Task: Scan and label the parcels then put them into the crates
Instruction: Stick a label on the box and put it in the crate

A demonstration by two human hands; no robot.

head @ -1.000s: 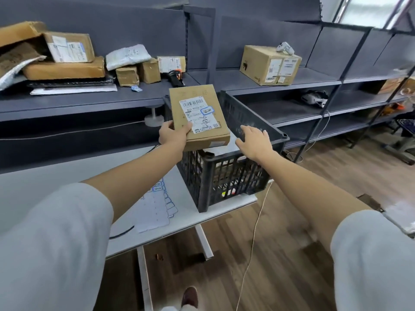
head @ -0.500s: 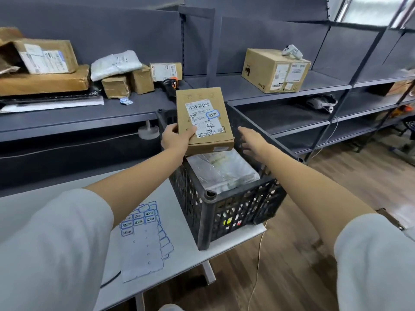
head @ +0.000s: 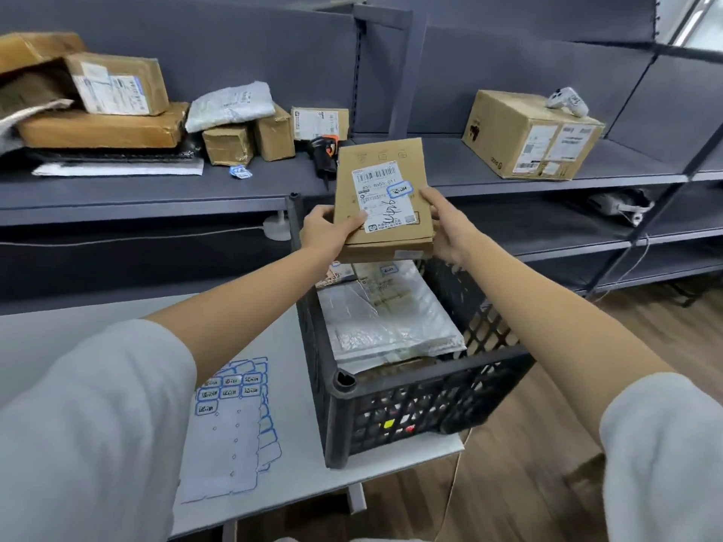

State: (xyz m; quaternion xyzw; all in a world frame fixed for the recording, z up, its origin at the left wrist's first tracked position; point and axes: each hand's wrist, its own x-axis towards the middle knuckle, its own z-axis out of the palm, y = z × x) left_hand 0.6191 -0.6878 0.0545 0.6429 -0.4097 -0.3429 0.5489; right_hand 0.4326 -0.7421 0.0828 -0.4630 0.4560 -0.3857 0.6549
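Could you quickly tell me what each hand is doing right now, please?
Left hand: grips the near left corner of the flat cardboard parcel, thumb on its label.
Right hand: holds the parcel's right edge.

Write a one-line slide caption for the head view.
Both hands hold a labelled cardboard parcel over the black crate.

This is a parcel sorting room, something like a small warehouse or mailroom. Dark grey metal shelving (head: 469, 166) runs along the wall from 9 to 3 o'clock, its upper shelf loaded with cardboard boxes (head: 117, 88) and a padded mailer (head: 231, 105) at 10 o'clock, each bearing shipping labels. A handheld barcode scanner (head: 324, 150) lies at 12 o'clock. A white worktable (head: 297, 455) carries a black plastic crate (head: 430, 397) of packets and a sheet of blue-edged stickers (head: 231, 420). The floor is wood-patterned.
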